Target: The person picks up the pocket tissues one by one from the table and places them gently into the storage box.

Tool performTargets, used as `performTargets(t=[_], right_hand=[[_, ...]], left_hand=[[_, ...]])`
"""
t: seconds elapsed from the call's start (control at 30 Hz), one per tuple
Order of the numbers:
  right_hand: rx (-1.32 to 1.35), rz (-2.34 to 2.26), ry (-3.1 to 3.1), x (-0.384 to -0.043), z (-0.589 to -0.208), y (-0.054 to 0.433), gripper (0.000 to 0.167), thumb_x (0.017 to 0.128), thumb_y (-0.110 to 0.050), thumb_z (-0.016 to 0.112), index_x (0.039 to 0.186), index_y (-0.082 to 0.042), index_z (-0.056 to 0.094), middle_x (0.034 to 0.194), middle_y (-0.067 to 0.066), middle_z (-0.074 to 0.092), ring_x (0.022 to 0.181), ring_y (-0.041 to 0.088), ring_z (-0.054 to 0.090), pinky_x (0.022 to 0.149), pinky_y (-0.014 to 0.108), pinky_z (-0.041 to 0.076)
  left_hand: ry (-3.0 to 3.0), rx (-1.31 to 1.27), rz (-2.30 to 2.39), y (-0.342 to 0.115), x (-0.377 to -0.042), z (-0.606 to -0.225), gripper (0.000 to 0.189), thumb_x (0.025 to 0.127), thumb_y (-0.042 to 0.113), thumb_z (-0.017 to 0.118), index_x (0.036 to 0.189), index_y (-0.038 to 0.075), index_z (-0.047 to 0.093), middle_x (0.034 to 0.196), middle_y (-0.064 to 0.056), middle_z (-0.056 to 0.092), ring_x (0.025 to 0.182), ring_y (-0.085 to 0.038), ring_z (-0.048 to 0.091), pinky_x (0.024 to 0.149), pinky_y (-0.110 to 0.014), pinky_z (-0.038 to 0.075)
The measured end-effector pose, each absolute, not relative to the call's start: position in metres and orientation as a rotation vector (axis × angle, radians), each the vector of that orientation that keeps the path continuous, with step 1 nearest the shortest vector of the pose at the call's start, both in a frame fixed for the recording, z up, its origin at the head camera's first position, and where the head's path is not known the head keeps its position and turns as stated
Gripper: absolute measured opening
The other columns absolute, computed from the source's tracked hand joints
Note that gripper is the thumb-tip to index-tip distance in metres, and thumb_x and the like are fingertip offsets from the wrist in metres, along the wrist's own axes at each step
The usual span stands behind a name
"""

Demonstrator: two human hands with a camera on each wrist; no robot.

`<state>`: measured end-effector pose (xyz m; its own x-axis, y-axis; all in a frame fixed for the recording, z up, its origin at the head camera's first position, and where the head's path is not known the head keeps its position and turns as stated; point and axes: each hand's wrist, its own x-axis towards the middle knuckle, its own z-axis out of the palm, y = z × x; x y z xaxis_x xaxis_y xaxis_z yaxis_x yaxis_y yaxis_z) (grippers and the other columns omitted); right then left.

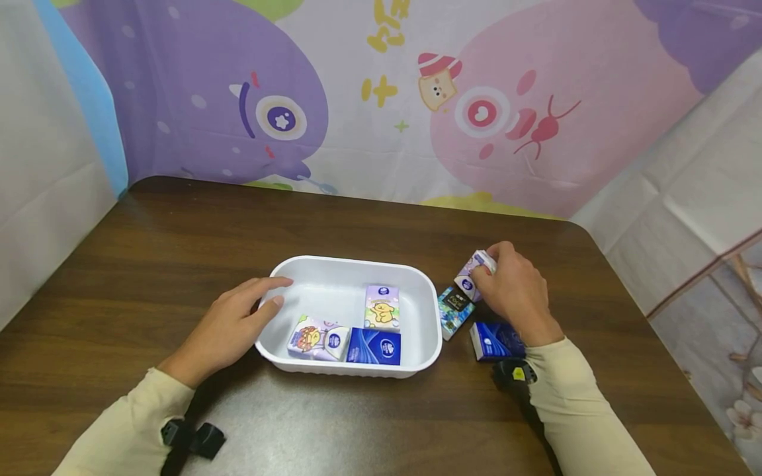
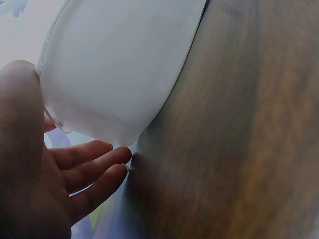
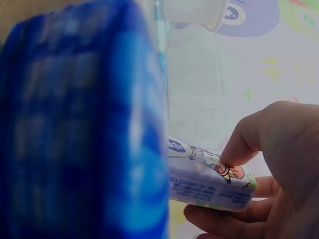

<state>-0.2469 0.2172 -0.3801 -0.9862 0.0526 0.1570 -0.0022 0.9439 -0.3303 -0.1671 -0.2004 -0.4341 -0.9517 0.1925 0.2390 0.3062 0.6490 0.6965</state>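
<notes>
My right hand (image 1: pixel 516 291) pinches a small lilac tissue pack (image 1: pixel 470 272) between thumb and fingers, right of the white plastic basin (image 1: pixel 437 317). Its cartoon print shows in the right wrist view, with the thumb on one face and fingers beneath. At the basin's left end, my left hand (image 1: pixel 229 324) has its index finger and thumb over the rim, its fingers loosely extended. Inside the basin lie a lilac pack with a yellow cartoon dog (image 1: pixel 382 309), a lilac cartoon pack (image 1: pixel 317 338) and a blue tissue pack (image 1: pixel 375 346).
A teal and black tissue pack (image 1: pixel 455 312) lies close to the basin's right side, just below the held pack. Another dark blue pack (image 1: pixel 497 340) sits near my right wrist. The brown wooden table (image 1: pixel 297 430) meets a cartoon-print cloth (image 1: pixel 369 145) at the back.
</notes>
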Motion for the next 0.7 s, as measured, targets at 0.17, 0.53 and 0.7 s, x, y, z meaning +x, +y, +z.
performTargets(t=[0.17, 0.53, 0.7], right_hand=[[-0.038, 0.503, -2.917, -0.2475, -0.3802, 0.2167, 0.042, 0.093, -0.036, 0.054, 0.124, -0.007, 0.055, 0.11, 0.018, 0.067, 0.092, 0.036, 0.062, 0.078, 0.055, 0.047], [-0.014, 0.533, -2.86, -0.2474, -0.3801, 0.2142, 0.042, 0.094, -0.038, 0.053, 0.123, -0.008, 0.059, 0.116, 0.017, 0.067, 0.094, 0.035, 0.062, 0.081, 0.055, 0.048], [0.007, 0.545, -2.842, -0.2468, -0.3804, 0.2125, 0.041, 0.095, -0.038, 0.054, 0.121, -0.008, 0.06, 0.114, 0.016, 0.068, 0.091, 0.034, 0.062, 0.08, 0.054, 0.049]], left_hand=[[-2.723, -0.41, -1.201, -0.2003, -0.167, -0.4341, 0.036, 0.105, 0.032, 0.053, 0.134, 0.015, 0.063, 0.131, -0.008, 0.062, 0.122, -0.029, 0.055, 0.101, -0.053, 0.041], [-2.727, -0.404, -1.205, -0.1994, -0.1666, -0.4318, 0.035, 0.104, 0.03, 0.054, 0.134, 0.015, 0.063, 0.132, -0.008, 0.062, 0.122, -0.029, 0.055, 0.101, -0.054, 0.041], [-2.733, -0.402, -1.21, -0.1998, -0.1668, -0.4329, 0.035, 0.104, 0.03, 0.054, 0.135, 0.015, 0.062, 0.133, -0.008, 0.061, 0.124, -0.03, 0.054, 0.102, -0.055, 0.04]])
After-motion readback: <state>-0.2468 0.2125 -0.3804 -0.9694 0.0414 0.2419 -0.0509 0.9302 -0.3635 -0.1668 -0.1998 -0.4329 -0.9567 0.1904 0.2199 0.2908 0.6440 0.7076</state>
